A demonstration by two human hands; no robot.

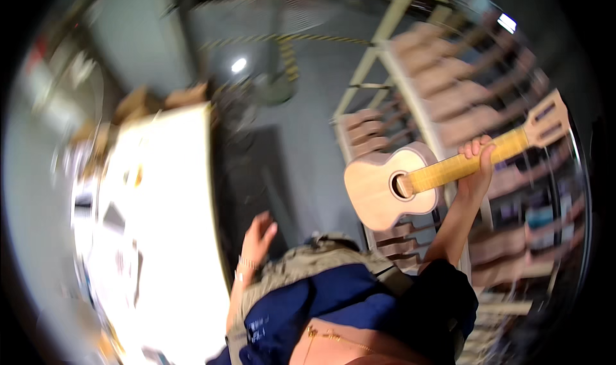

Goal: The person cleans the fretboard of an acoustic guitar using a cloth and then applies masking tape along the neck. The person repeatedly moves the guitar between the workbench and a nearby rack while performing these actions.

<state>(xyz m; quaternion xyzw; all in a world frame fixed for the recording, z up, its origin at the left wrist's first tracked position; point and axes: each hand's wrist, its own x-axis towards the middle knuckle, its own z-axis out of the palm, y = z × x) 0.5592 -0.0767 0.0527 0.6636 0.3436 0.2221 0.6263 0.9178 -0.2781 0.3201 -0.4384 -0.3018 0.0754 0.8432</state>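
My right hand [476, 158] is wrapped round the yellow-topped neck of a small unvarnished wooden guitar [370, 190], whose body points left and whose slotted headstock [545, 119] points to the upper right. The guitar's pale top and soundhole face up. My left hand [260, 233] hangs free by my waist, its slightly bent fingers apart and nothing in them, near the right edge of a brightly lit white table.
The white table [160, 204] stands on my left, with brown boxes [138, 105] at its far end. A cream rack [404, 82] full of wooden guitar parts stands on my right. Ahead is grey floor [301, 147] with striped tape [289, 50] and a grey panel [138, 37].
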